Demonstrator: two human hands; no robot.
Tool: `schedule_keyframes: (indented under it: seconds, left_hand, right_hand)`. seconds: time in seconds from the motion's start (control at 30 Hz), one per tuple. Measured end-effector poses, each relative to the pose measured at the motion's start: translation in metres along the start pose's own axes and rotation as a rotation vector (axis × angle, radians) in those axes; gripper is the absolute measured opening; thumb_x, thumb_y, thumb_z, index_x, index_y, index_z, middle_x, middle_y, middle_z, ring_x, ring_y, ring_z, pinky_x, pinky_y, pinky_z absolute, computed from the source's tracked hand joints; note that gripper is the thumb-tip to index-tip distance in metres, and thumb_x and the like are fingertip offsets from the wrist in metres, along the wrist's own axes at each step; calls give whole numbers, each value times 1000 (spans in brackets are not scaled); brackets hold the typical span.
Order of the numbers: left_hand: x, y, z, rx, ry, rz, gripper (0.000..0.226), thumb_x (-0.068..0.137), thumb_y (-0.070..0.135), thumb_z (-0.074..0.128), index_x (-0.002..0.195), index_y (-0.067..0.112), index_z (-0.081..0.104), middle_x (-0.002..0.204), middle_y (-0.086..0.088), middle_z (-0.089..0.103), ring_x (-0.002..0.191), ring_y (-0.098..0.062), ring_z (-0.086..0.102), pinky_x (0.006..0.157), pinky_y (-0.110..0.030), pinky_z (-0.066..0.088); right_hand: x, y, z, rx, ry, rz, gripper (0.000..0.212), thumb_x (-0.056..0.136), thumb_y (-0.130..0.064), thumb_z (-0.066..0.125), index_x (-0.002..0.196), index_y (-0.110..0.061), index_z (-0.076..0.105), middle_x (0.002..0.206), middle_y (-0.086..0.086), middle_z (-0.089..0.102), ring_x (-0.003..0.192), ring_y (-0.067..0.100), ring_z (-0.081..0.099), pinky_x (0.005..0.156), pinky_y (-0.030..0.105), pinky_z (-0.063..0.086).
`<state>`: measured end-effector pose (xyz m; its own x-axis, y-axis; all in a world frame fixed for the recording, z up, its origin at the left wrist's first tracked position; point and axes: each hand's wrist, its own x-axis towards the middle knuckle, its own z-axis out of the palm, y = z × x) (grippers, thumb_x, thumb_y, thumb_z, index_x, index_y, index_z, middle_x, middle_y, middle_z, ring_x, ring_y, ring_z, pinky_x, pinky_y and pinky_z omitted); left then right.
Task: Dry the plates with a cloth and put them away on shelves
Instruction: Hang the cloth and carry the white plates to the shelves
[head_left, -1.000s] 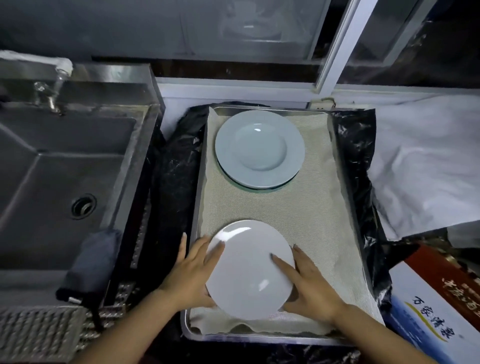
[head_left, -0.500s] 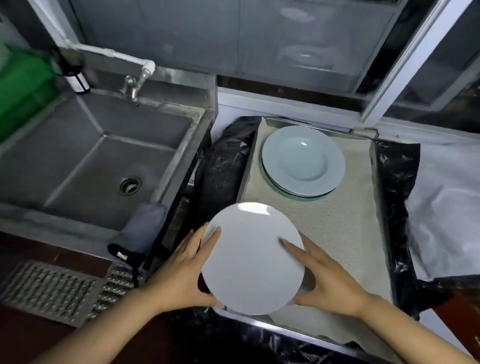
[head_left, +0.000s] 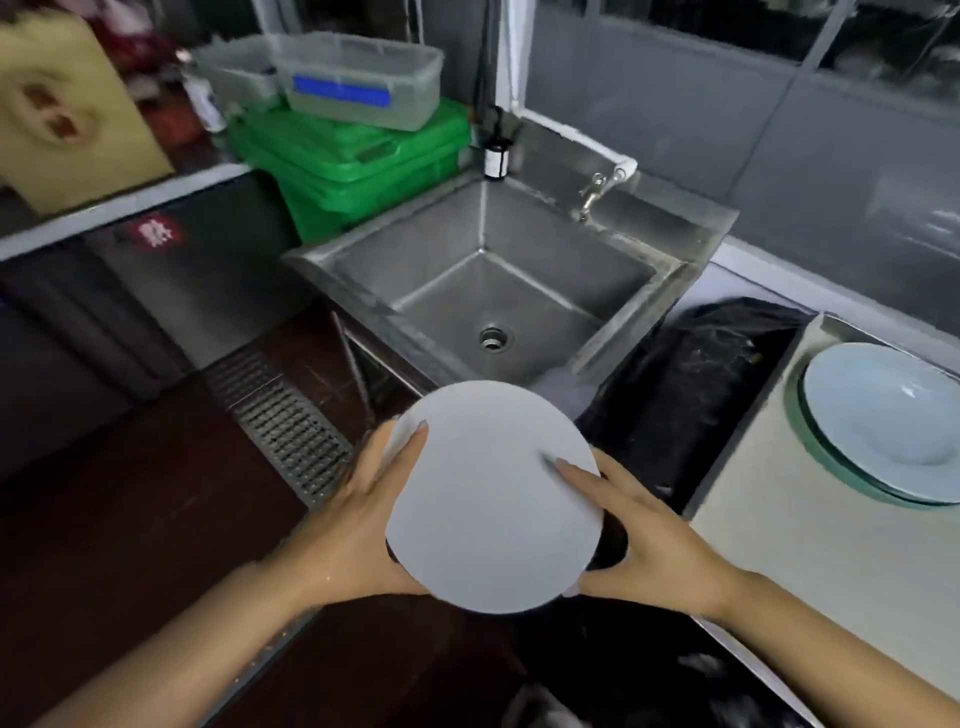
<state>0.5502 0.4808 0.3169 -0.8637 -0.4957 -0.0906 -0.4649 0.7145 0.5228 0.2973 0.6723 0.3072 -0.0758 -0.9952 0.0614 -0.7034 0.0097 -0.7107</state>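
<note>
Dark floor (head_left: 130, 519) lay under a plate (head_left: 493, 499) held at its rim between the left hand (head_left: 353, 519) and right hand (head_left: 644, 535). Both thumbs should, I think, press firmly while carrying. Beyond the plate stood the sink (head_left: 493, 291); right of it, more plates (head_left: 888, 415).

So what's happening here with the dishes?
A person is holding a white plate in both hands, left hand and right hand gripping opposite edges, in front of the sink. More plates sit stacked on a cloth-lined tray to the right. No drying cloth is in either hand.
</note>
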Motion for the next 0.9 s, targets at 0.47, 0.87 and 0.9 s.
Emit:
schedule_keyframes:
  seconds: [0.47,0.87,0.9]
  left_hand:
    - [-273,-157,-112,69,331,-448,146,45,85,71,147,39,-24,156,16,-11,143,-3,-23,121,-44,2]
    - [-391,-239,-163,8,714,-837,140,47,79,72,151,37,-13,159,-3,4,146,-23,12,110,-57,35]
    - [-400,-246,-168,18,736,-878,140,48,80,72,151,37,-12,159,-6,5,147,-27,13,109,-59,36]
  right_hand:
    - [175,-215,191,54,-365,-362,109,61,-45,90,148,-49,25,157,-20,17,146,3,19,117,34,29]
    - [351,-373,326,-43,-698,-703,115,54,-62,76,135,-64,-6,142,-37,0,136,-6,11,115,26,19]
    - [367,-386,338,-47,-736,-745,116,58,-51,82,137,-61,-3,145,-34,0,136,-7,10,116,22,20]
